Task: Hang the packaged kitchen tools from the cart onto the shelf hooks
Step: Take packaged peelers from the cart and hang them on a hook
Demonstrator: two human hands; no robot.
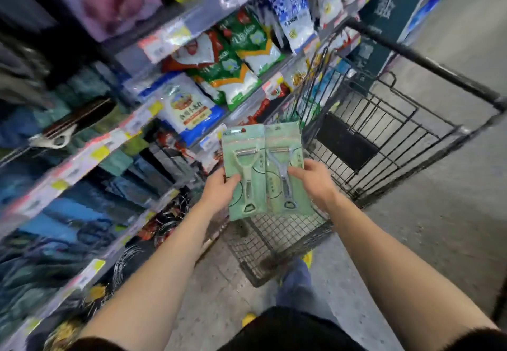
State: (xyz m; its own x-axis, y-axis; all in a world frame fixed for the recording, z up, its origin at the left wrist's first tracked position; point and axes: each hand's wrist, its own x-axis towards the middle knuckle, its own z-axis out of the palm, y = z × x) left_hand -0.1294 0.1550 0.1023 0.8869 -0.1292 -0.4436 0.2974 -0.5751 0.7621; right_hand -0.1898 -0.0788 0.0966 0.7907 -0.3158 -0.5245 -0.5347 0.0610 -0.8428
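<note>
Peelers in green packets are up out of the wire cart [384, 120], one gripped in the left hand [219, 190], its twin in the right hand [315, 177] — side by side, edges overlapping. Neither hangs on a shelf hook yet — by this view, hanging remains.

Dim aisle, shelves [90, 158] perhaps motion-blurred, wide-angle edge bending
</note>
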